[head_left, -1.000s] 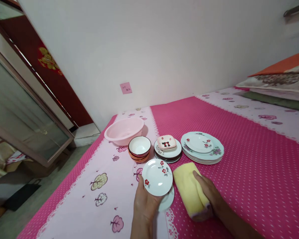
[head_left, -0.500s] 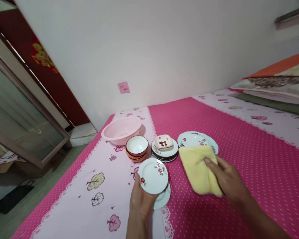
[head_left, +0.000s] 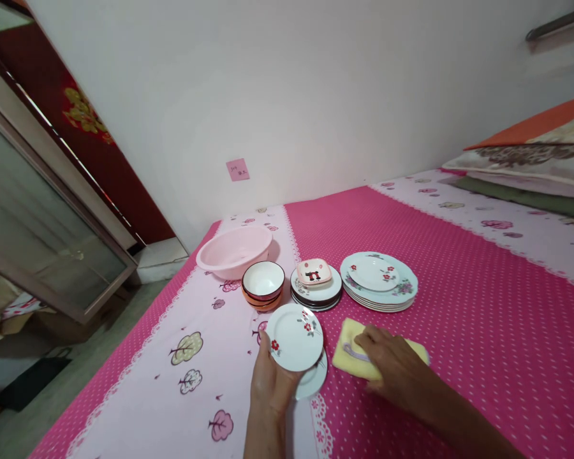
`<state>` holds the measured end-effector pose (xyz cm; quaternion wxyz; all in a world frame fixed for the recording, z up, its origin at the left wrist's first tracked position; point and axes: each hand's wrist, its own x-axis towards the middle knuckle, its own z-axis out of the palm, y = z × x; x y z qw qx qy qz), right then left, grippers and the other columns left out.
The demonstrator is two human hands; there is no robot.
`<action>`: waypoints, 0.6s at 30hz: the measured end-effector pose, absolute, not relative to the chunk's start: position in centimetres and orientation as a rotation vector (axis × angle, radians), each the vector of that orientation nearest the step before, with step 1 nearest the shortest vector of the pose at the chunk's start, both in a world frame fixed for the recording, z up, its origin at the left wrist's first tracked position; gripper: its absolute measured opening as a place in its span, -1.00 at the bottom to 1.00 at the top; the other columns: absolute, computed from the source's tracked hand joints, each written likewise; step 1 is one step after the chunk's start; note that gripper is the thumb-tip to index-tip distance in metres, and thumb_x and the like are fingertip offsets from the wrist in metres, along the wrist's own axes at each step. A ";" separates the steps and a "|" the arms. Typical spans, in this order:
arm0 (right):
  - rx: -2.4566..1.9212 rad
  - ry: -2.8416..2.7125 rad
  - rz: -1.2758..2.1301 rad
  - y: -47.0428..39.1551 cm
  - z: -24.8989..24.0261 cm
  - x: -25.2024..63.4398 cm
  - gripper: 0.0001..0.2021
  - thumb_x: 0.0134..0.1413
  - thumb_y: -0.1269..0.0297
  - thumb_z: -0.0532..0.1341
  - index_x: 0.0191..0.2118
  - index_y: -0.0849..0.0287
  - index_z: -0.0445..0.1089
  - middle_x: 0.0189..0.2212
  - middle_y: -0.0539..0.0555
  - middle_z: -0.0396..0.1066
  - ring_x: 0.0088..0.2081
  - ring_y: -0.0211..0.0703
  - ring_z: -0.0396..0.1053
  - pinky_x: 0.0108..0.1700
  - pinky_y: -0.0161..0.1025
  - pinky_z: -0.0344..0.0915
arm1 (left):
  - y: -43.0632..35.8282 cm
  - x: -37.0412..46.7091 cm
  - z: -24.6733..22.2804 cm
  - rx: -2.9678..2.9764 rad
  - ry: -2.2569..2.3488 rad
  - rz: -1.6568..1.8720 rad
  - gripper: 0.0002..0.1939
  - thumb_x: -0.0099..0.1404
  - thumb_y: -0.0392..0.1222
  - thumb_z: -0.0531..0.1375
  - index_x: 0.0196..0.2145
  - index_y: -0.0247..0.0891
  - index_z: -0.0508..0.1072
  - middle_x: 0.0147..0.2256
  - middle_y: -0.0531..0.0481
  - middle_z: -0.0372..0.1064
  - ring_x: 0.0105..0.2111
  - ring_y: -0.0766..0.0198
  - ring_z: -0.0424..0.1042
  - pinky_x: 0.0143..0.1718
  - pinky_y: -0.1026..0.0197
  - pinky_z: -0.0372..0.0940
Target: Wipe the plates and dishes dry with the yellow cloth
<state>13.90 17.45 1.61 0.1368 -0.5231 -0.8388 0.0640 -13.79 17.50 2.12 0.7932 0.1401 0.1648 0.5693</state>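
My left hand (head_left: 271, 376) grips a small white plate (head_left: 294, 338) with red flowers by its lower left edge. Partly under it, another white plate (head_left: 312, 382) rests on the bedspread. My right hand (head_left: 387, 357) is closed on a folded yellow cloth (head_left: 347, 366), which lies low against the pink dotted fabric. Just beyond stand a stack of oval plates (head_left: 404, 280) with a small flowered plate (head_left: 373, 272) on top, a stack of round plates (head_left: 332, 293) bearing a small squarish dish (head_left: 314, 272), and stacked bowls (head_left: 263, 280).
A pink plastic basin (head_left: 234, 252) sits behind the bowls, close to the wall (head_left: 316, 95). Folded bedding and pillows (head_left: 530, 169) are piled at the far right. The bed's left edge drops to the floor, beside a glass-panelled door (head_left: 43, 210).
My right hand has brought the yellow cloth down and slightly left, from in front of the oval plates to the bedspread. My left hand and its plate have hardly moved.
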 end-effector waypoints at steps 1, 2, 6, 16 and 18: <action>-1.521 -2.449 0.168 17.2 1.6 13.7 -0.46 -0.20 0.52 0.26 0.03 0.17 0.47 0.07 0.29 0.46 0.03 0.23 0.42 0.00 0.02 0.30 | 17.6 -13.9 1.9 0.335 0.292 1.206 -0.32 0.47 0.30 -0.09 0.13 -0.22 0.55 0.19 -0.16 0.46 0.31 -0.10 0.28 0.40 -0.31 -0.05; -1.525 -2.468 0.144 17.1 1.5 13.4 -0.45 -0.20 0.54 0.25 0.04 0.18 0.46 0.09 0.31 0.44 0.06 0.26 0.40 0.00 0.05 0.29 | 17.7 -14.0 1.7 0.365 0.231 1.189 -0.29 0.47 0.31 -0.13 0.14 -0.22 0.54 0.20 -0.16 0.44 0.30 -0.09 0.29 0.41 -0.30 -0.07; -1.526 -2.433 0.127 17.3 1.0 12.5 -0.57 -0.01 0.62 0.12 -0.04 0.19 0.48 0.01 0.31 0.51 0.02 0.27 0.43 -0.05 0.06 0.31 | 17.8 -13.9 1.7 0.460 0.070 1.148 -0.27 0.48 0.30 -0.18 0.24 -0.20 0.45 0.28 -0.16 0.32 0.35 -0.07 0.21 0.43 -0.28 -0.20; -1.311 -1.773 0.053 18.5 5.9 14.9 -0.72 0.36 0.31 0.02 0.09 0.16 0.33 -0.04 0.21 0.50 -0.02 0.04 0.49 -0.05 -0.10 0.43 | 17.4 -12.4 2.5 0.501 0.048 1.161 -0.24 0.50 0.27 -0.22 0.24 -0.29 0.44 0.29 -0.18 0.29 0.35 -0.02 0.23 0.46 -0.16 -0.24; -1.148 -1.683 -0.069 18.0 7.1 14.0 -0.73 0.35 0.34 0.08 0.10 0.15 0.33 -0.05 0.20 0.49 0.00 0.05 0.47 0.01 -0.07 0.42 | 17.2 -11.8 2.8 0.501 0.050 1.143 -0.23 0.50 0.27 -0.23 0.25 -0.31 0.43 0.28 -0.18 0.30 0.33 -0.02 0.26 0.46 -0.15 -0.23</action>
